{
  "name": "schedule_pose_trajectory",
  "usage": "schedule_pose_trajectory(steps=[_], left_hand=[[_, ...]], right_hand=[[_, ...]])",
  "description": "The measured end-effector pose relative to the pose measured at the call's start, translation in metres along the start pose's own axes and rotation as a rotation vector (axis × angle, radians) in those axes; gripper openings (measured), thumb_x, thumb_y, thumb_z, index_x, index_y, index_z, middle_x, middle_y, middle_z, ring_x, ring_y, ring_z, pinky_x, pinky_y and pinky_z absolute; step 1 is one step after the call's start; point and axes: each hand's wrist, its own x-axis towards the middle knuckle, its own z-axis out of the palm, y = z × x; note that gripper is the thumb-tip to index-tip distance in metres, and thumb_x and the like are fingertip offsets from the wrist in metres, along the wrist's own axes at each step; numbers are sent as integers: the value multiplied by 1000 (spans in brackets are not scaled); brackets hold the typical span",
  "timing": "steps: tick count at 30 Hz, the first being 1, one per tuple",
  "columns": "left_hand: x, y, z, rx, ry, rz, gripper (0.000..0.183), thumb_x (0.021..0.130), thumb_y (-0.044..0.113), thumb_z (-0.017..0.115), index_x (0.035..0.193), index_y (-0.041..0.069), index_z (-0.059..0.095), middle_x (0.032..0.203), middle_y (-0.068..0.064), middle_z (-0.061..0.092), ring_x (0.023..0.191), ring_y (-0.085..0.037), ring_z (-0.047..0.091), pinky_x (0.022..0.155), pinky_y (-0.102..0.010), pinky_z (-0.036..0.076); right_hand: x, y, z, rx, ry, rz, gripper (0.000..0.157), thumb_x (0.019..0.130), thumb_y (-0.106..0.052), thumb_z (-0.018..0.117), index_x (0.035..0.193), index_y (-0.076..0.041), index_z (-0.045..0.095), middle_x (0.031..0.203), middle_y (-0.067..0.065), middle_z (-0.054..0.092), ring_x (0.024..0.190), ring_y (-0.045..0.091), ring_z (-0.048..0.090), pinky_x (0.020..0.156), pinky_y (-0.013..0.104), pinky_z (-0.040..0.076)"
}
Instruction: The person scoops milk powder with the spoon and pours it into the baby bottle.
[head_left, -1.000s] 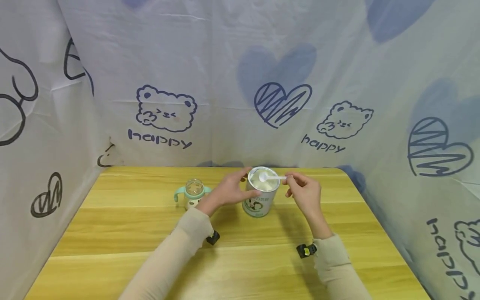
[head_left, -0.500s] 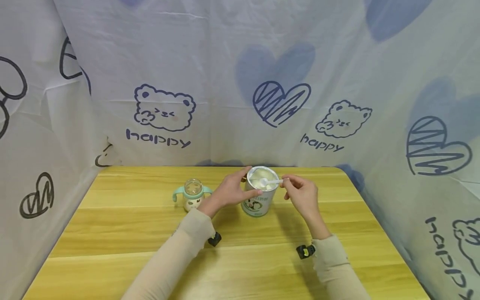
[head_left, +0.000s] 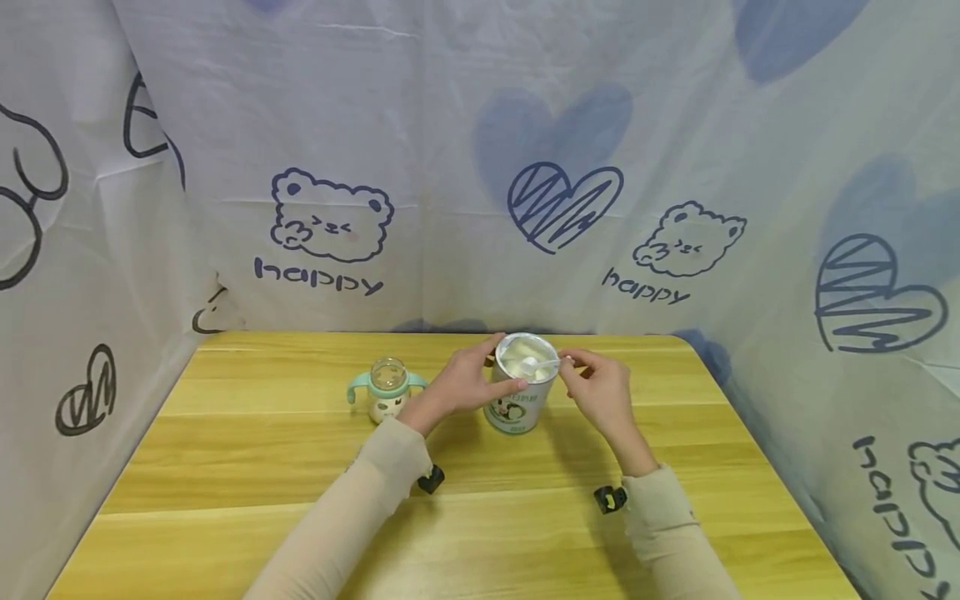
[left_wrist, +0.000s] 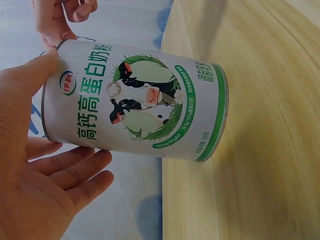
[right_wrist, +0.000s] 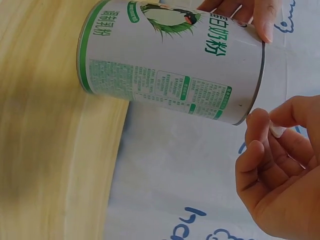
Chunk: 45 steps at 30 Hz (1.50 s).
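An open can of milk powder [head_left: 517,410] with a cow on its label [left_wrist: 150,100] stands upright on the table. Around its upper left side, the left hand [head_left: 459,385] holds it, thumb in front and fingers behind near the rim. At the can's right rim, the right hand [head_left: 603,396] pinches the handle of a white scoop [head_left: 547,363]. The scoop's bowl lies inside the mouth, at the pale powder; how deep it sits is hard to tell. In the right wrist view only the handle's end [right_wrist: 276,131] shows between thumb and fingers.
Left of the can stands a clear baby bottle [head_left: 387,407] with a mint-green collar and two handles, lidless, partly behind the left forearm. The wooden table [head_left: 510,533] ends at a curtain [head_left: 450,233] printed with bears and hearts.
The right hand has shifted a little left and down, bringing the scoop further into the can's mouth. The left hand has kept its hold on the can.
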Motion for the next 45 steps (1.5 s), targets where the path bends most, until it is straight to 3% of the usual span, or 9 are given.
schedule_pose_trajectory(steps=[9,17,22,28,37,45], left_hand=[[0,0,1,3,-6,-2,100,92,56,77,166,8,30,154,-20,56,131,-32,63,109,-50,55],[1,0,2,4,-20,-1,100,93,57,76,167,10,29,153,-17,57,132,-30,63,109,-49,55],[1,1,1,5,-26,-2,99,93,58,75,167,12,30,152,-16,58,132,-30,62,109,-49,55],[2,1,0,14,-24,6,98,93,58,75,166,9,31,151,-17,59,131,-31,63,109,-50,55],[2,-1,-1,12,-25,15,95,94,57,74,166,10,32,149,-16,61,130,-31,64,107,-48,56],[1,-2,-1,21,-17,24,95,94,56,74,165,9,32,151,-17,59,129,-31,64,108,-47,56]], right_hand=[[4,-3,1,-224,-11,-188,20,95,-10,68,107,-3,83,91,12,79,54,11,50,49,23,40],[8,-7,1,-386,-83,-327,20,93,-8,69,108,-3,82,92,13,79,57,14,52,54,31,45],[8,-10,1,-435,-113,-347,19,93,-7,69,107,-5,82,88,12,76,58,16,52,51,31,42],[10,-11,2,-464,-133,-371,20,95,-7,67,109,-3,80,92,12,75,61,20,57,53,35,48],[12,-15,2,-519,-247,-384,22,98,-1,66,117,1,77,103,13,73,73,24,67,62,38,59],[12,-18,2,-526,-279,-375,19,98,1,64,111,0,77,98,11,69,69,23,63,60,39,57]])
